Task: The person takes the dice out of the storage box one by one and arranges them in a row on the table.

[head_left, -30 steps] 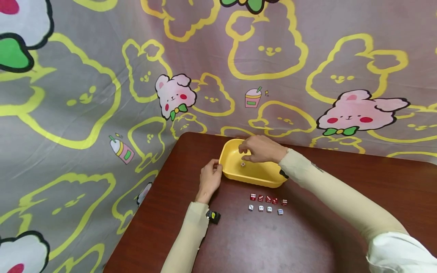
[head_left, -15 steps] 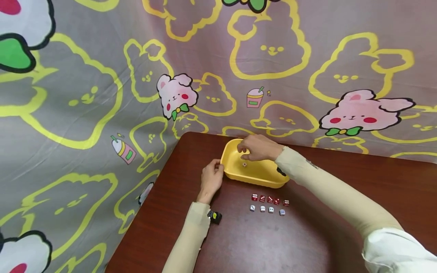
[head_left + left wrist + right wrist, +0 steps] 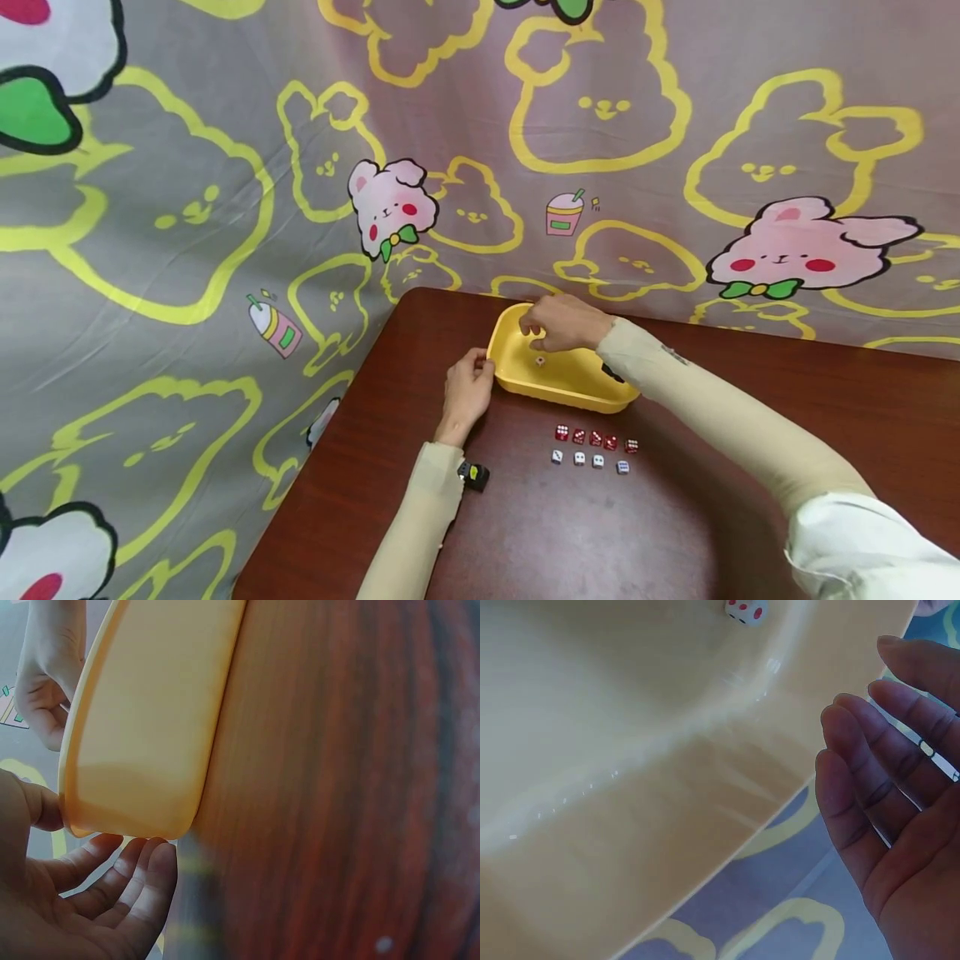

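My left hand is at the left end of a yellow plastic tray. In the left wrist view its thumb rests at the rim and the fingers lie against the outer wall, gripping that end. Over the tray hovers my right hand, its fingers loosely bent. The right wrist view shows nothing between those fingers. A white die with red and dark pips lies on the tray floor, apart from the right hand.
Before the tray, on the dark brown table, lies a row of several red dice. A row of several white dice lies nearer me. A patterned cloth hangs behind the table and along its left side.
The head view has shifted slightly. My right hand has moved a little left over the tray. The left hand stays on the tray, and the dice keep their places.
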`<act>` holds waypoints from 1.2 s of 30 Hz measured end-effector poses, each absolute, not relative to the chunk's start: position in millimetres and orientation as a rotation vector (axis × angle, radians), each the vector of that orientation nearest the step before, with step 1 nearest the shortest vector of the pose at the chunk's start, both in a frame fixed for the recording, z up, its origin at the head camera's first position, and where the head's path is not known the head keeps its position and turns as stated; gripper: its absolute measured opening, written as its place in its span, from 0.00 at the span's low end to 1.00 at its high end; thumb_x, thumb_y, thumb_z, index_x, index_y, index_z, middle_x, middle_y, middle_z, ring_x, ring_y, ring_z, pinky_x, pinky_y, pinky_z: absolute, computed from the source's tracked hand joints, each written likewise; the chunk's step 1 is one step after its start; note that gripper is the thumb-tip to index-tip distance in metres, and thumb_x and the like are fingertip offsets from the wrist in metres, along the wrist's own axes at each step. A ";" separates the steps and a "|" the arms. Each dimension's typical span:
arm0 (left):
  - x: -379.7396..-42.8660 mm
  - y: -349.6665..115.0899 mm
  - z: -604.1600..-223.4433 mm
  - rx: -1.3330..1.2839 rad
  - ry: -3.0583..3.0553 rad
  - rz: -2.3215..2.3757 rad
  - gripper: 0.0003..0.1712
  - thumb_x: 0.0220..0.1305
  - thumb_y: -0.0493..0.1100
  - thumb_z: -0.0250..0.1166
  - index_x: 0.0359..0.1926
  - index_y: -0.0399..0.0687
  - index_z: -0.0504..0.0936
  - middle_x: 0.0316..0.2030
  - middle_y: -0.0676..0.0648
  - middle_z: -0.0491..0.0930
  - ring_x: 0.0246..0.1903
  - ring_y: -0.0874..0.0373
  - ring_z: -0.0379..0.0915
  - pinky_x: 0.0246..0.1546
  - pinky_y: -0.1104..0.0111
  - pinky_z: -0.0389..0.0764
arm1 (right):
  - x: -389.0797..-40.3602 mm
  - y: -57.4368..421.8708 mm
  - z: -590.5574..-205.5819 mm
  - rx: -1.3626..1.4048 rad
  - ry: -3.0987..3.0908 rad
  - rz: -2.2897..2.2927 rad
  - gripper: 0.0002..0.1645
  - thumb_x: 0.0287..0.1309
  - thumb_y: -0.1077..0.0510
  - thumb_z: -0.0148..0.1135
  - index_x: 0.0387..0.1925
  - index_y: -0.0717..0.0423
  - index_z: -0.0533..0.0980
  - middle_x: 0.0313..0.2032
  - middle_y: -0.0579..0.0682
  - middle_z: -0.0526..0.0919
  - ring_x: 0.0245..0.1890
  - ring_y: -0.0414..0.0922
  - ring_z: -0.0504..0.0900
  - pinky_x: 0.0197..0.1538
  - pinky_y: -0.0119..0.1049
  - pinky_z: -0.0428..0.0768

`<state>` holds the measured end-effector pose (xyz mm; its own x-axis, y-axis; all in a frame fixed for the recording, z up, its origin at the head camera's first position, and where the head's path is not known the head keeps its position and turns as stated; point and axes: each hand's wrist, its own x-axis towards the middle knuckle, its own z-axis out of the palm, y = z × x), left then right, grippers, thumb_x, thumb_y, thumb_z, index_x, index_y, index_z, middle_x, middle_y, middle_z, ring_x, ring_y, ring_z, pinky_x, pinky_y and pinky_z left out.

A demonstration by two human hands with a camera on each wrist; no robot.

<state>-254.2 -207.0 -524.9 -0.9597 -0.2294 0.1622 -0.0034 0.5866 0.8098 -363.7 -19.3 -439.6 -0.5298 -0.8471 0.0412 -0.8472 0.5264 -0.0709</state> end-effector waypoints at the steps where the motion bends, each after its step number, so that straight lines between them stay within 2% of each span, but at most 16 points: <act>1: -254.2 -207.0 -524.4 0.192 -2.566 -1.309 0.16 0.69 0.48 0.53 0.50 0.51 0.82 0.36 0.52 0.84 0.33 0.62 0.80 0.38 0.64 0.79 | -364.1 -20.2 -440.5 1.524 -2.746 0.120 0.12 0.51 0.50 0.70 0.37 0.48 0.84 0.32 0.41 0.85 0.31 0.40 0.81 0.35 0.39 0.81; 9: -253.9 -207.1 -523.2 0.190 -2.578 -1.296 0.15 0.68 0.49 0.53 0.49 0.52 0.82 0.35 0.53 0.83 0.34 0.62 0.80 0.38 0.65 0.79 | -364.4 -24.9 -446.5 1.557 -2.822 0.065 0.15 0.49 0.53 0.70 0.41 0.48 0.83 0.33 0.43 0.84 0.32 0.41 0.81 0.33 0.39 0.80; 22: -253.7 -210.3 -522.0 0.190 -2.566 -1.281 0.15 0.68 0.49 0.54 0.48 0.53 0.82 0.35 0.53 0.83 0.33 0.62 0.79 0.38 0.65 0.78 | -369.7 -27.4 -455.8 1.556 -2.909 -0.031 0.19 0.44 0.50 0.74 0.41 0.45 0.81 0.35 0.44 0.83 0.34 0.42 0.79 0.35 0.39 0.77; 28: -252.0 -210.4 -525.0 0.193 -2.563 -1.282 0.15 0.67 0.49 0.54 0.48 0.52 0.82 0.35 0.53 0.84 0.34 0.62 0.80 0.39 0.64 0.79 | -368.0 -28.9 -462.5 1.601 -2.919 -0.024 0.17 0.46 0.54 0.71 0.41 0.47 0.81 0.33 0.45 0.82 0.32 0.41 0.78 0.35 0.37 0.77; 36: -253.0 -208.8 -525.7 0.181 -2.554 -1.292 0.14 0.67 0.48 0.56 0.49 0.52 0.82 0.36 0.52 0.85 0.35 0.61 0.82 0.41 0.62 0.80 | -364.9 -28.7 -467.6 1.624 -2.897 -0.016 0.09 0.46 0.60 0.67 0.34 0.49 0.82 0.24 0.44 0.79 0.24 0.40 0.73 0.26 0.31 0.70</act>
